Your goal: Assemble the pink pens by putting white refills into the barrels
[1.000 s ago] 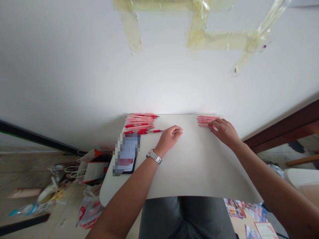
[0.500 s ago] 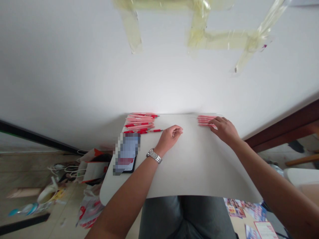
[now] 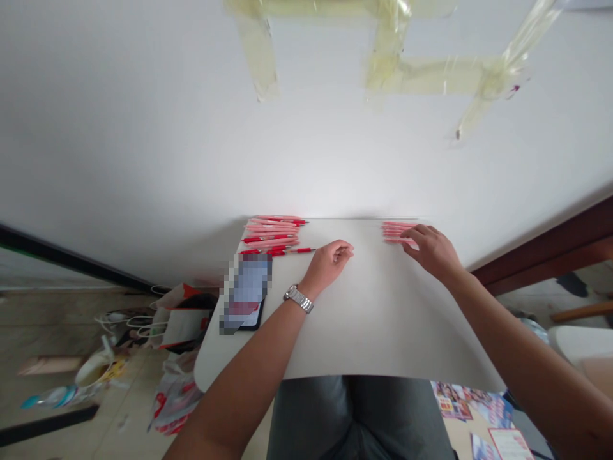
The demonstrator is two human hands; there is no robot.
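My left hand rests near the middle of the white table, its fingers curled in and nothing showing between them. A silver watch circles that wrist. Over at the far right, my right hand has its thumb and fingers closed around the near end of a pink pen. This pen lies lowest in a row of several pink pens, whose right ends my fingers partly cover. To the left is a larger bunch of pink pens mixed with red pens, lying side by side.
A phone, partly blurred out, lies at the table's left edge. Behind the table rises a white wall with yellowed tape. Bags and a bottle are on the floor at left. A dark red beam stands right.
The view has shifted slightly. My right thumb and fingers have moved a little toward the lowest pen of the right row, which now sits slightly apart. My left hand stays in place.
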